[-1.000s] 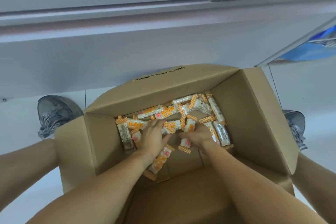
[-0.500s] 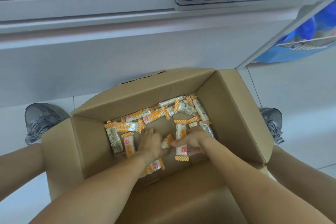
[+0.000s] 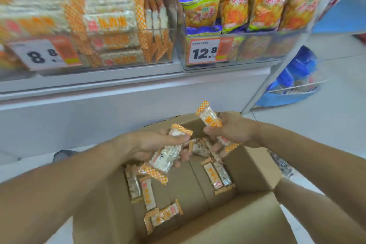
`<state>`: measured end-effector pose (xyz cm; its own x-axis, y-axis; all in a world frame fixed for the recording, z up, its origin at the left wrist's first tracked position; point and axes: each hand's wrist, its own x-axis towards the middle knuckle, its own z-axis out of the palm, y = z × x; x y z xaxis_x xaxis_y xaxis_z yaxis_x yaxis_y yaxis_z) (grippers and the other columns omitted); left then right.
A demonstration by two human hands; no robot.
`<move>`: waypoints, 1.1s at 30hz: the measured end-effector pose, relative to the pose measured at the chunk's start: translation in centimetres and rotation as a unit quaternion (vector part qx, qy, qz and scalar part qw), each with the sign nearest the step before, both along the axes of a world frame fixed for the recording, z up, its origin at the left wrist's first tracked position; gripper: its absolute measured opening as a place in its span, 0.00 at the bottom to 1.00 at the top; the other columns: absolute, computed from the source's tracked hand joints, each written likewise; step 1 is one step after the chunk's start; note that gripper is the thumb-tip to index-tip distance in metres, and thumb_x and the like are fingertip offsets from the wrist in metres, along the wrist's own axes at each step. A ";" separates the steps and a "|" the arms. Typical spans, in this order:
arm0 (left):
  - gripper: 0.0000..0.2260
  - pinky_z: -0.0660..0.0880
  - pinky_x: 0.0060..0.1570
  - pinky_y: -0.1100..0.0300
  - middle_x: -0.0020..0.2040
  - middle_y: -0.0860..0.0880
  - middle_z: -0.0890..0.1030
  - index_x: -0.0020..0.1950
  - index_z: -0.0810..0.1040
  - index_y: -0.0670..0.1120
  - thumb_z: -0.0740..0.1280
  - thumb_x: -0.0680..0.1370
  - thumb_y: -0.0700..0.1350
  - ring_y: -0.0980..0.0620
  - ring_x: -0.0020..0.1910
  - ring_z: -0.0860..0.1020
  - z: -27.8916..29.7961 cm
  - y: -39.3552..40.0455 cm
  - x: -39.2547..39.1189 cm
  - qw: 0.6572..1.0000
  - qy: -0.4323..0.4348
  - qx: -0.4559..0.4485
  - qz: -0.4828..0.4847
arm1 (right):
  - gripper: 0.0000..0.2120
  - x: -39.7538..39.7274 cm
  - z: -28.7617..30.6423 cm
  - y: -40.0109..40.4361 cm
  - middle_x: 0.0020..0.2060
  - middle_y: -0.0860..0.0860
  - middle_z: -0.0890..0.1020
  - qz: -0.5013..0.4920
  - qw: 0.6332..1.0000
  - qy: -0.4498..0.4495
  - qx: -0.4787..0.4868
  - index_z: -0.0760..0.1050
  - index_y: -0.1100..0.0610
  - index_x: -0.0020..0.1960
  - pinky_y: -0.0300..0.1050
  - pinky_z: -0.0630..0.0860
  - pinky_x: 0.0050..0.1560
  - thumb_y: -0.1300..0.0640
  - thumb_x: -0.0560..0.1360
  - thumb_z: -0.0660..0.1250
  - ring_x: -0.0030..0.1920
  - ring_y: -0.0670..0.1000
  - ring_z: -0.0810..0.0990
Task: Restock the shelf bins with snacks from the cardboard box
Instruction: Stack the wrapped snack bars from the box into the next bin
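Your left hand point(image 3: 156, 142) and right hand point(image 3: 229, 130) each clutch rice-cracker bars point(image 3: 166, 157) above the cardboard box point(image 3: 247, 222). Loosely bunched wrappers could slip free.

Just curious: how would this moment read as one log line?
stage: lifting | left hand: grips orange-white wrapped snack bars | right hand: grips same | brown cardboard box: bars remain
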<state>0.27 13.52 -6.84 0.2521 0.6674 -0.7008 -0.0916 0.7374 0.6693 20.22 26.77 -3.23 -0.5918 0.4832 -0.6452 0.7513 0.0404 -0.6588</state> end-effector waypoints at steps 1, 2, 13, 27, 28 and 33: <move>0.17 0.80 0.36 0.56 0.47 0.39 0.83 0.56 0.75 0.40 0.70 0.76 0.51 0.47 0.34 0.81 2.2 0.1 -0.5 1.000 0.012 0.010 -0.013 | 0.13 0.0 2.0 -0.1 0.41 0.58 0.83 -0.008 0.999 0.041 -0.017 0.72 0.61 0.51 0.65 0.82 0.51 0.52 0.78 0.71 0.41 0.59 0.84; 0.15 0.79 0.34 0.57 0.44 0.40 0.83 0.53 0.76 0.40 0.71 0.75 0.51 0.47 0.32 0.80 4.4 0.3 -1.0 0.999 0.029 0.022 -0.020 | 0.14 -0.1 3.9 -0.4 0.41 0.58 0.82 -0.014 0.997 0.077 -0.027 0.69 0.61 0.52 0.63 0.83 0.48 0.52 0.79 0.70 0.39 0.59 0.83; 0.32 0.76 0.30 0.59 0.36 0.45 0.76 0.61 0.74 0.36 0.60 0.75 0.65 0.48 0.29 0.76 14.7 -1.0 -5.2 0.991 0.091 0.040 0.094 | 0.20 -2.0 10.0 -3.5 0.57 0.42 0.77 0.189 0.956 0.132 0.180 0.65 0.38 0.67 0.48 0.74 0.61 0.42 0.78 0.67 0.57 0.42 0.77; 0.21 0.76 0.63 0.48 0.63 0.42 0.81 0.68 0.76 0.42 0.71 0.74 0.41 0.42 0.63 0.80 14.1 1.0 -6.2 0.996 -0.005 0.085 0.016 | 0.23 -4.8 9.3 -1.9 0.51 0.41 0.78 0.087 0.907 0.288 0.294 0.81 0.39 0.52 0.43 0.74 0.55 0.52 0.61 0.84 0.53 0.48 0.79; 0.21 0.77 0.62 0.50 0.62 0.41 0.82 0.67 0.76 0.41 0.71 0.74 0.41 0.42 0.63 0.80 14.0 1.1 -6.2 0.996 -0.007 0.087 0.026 | 0.22 -4.7 9.3 -1.7 0.51 0.41 0.79 0.098 0.906 0.287 0.297 0.80 0.38 0.53 0.44 0.74 0.54 0.48 0.62 0.83 0.54 0.49 0.79; 0.21 0.77 0.32 0.59 0.36 0.45 0.81 0.55 0.78 0.40 0.70 0.72 0.56 0.49 0.30 0.79 14.3 1.4 -6.5 0.989 0.033 0.077 0.119 | 0.18 -3.8 9.4 -0.2 0.50 0.49 0.85 0.154 0.961 0.210 0.089 0.78 0.49 0.61 0.50 0.78 0.50 0.40 0.76 0.69 0.48 0.53 0.83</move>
